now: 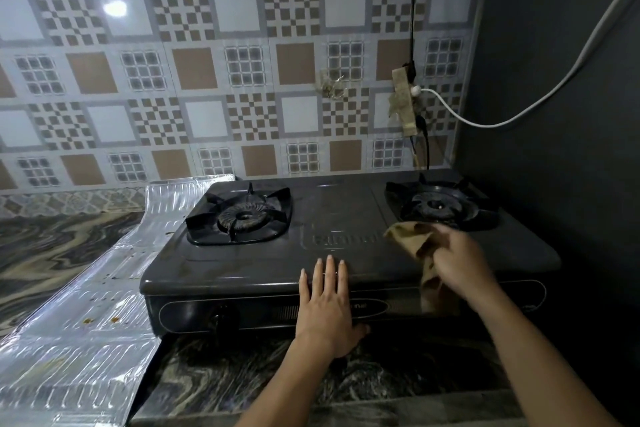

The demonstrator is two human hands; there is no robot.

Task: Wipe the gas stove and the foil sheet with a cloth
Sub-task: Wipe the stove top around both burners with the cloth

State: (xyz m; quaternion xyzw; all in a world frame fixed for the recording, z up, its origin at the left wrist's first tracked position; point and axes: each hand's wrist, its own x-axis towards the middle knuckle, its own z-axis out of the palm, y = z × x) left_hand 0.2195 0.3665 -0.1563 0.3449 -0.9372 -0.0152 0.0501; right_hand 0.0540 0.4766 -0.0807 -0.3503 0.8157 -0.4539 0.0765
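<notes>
Two hands are busy on the black gas stove [346, 218].

The right hand [457, 262] bunches the brown cloth [412, 237] in curled fingers, on the stove top just in front of the right burner [440, 206]. The cloth looks soft, floppy and light, so a bunched grip in its middle suits it; one end hangs over the stove's front edge. The left hand [327, 302] lies flat on the stove's front edge, fingers straight and close together, thumb down by the front panel. The stove looks hard, smooth and heavy. The foil sheet [86, 315] lies left of the stove, shiny, thin and crinkly, with small brown spots. It would likely tear easily, so gentle wiping is best.
</notes>
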